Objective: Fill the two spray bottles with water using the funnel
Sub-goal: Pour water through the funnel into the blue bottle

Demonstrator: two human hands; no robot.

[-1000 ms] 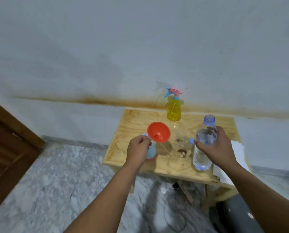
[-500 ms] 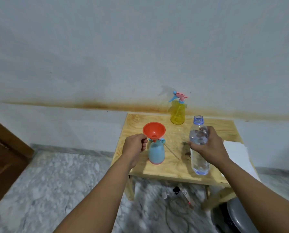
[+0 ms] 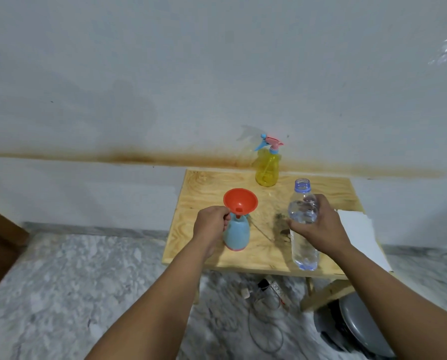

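Head view: I see the left hand [image 3: 212,226] pinching the neck of the blue spray bottle [image 3: 236,235], with the orange funnel [image 3: 240,201] seated in its mouth. The right hand [image 3: 318,226] grips the uncapped water bottle [image 3: 304,253], upright on the surface [image 3: 269,255]. The yellow spray bottle [image 3: 267,168] stands beyond both hands, by the wall.

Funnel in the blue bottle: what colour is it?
Orange-red funnel, seen clearly in the head view.
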